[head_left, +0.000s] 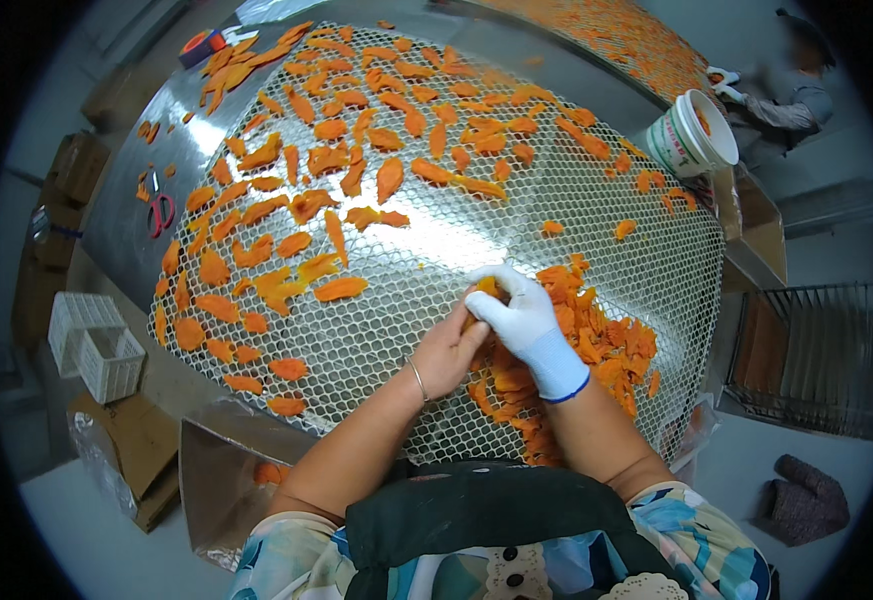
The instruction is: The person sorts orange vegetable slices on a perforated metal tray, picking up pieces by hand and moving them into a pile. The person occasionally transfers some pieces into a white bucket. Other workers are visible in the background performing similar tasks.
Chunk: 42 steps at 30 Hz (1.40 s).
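My left hand (447, 349), bare with a bangle at the wrist, and my right hand (520, 319), in a white knit glove, meet above a white plastic mesh sheet (376, 330). Both hold one orange dried fruit piece (487, 286) between their fingers; the fingers hide part of it. Beside and beneath my right hand lies a heap of similar orange pieces (609, 352). Many single pieces (390, 178) are spread over the left and far parts of the mesh.
Red-handled scissors (158, 213), a tape roll (202, 47) and more slices (237, 71) lie on the metal table (125, 247). A white bucket (691, 135) stands at the right edge, near a co-worker in gloves. Cardboard boxes (215, 487) stand below the near left edge.
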Tool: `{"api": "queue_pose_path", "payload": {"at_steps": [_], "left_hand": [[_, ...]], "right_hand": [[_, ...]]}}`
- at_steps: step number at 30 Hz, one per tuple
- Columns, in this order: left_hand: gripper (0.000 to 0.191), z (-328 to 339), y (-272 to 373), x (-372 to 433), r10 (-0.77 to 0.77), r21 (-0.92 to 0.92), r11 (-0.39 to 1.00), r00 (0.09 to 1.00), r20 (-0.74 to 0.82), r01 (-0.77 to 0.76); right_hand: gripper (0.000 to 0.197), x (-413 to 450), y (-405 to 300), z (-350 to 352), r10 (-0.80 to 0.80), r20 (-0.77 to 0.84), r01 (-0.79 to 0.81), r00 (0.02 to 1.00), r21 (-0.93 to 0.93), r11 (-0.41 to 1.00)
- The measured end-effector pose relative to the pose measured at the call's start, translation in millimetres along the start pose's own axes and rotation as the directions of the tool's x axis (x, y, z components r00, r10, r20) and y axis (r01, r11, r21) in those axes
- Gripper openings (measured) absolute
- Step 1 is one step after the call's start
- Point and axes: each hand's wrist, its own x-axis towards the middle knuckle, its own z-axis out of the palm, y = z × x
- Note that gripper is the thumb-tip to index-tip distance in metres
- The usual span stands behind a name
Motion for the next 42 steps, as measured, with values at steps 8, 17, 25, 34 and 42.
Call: {"api": "queue_pose_path", "payload": {"at_steps": [8,17,25,34,42], "left_hand": [[0.046,-79.5,-9.9,-3.5,0.134,0.517,0.855,0.949,-0.286,0.036],[0.036,-114.8,-67.9,-9.9,0.334,0.811,0.565,0.856,-0.394,0.153],[0.031,-110.9,-48.8,-20.1,0.061,0.527,0.823,0.891,-0.451,0.211],[0.046,-157.3,-87.9,13.0,0.331,0.84,0.453,0.82,-0.468,0.297],[0.037,-158.9,-69.1,7.5,0.429,0.839,0.506,0.785,-0.447,0.201]], "right_hand": [[0.021,10.9,-11.1,-28.6,-0.17,0.061,0.179,0.984,-0.192,0.965],[0.042,122.8,-12.7,-54.8,-0.126,-0.012,0.107,0.992,-0.448,0.888],[0.027,172.6,16.6,5.4,-0.101,-0.111,-0.07,0.989,-0.935,0.348],[0.026,179.5,5.2,11.2,-0.019,-0.083,-0.066,0.996,-0.893,0.446],[0.019,174.0,-23.2,-6.0,0.141,0.076,-0.034,0.987,-0.759,0.651]]}}
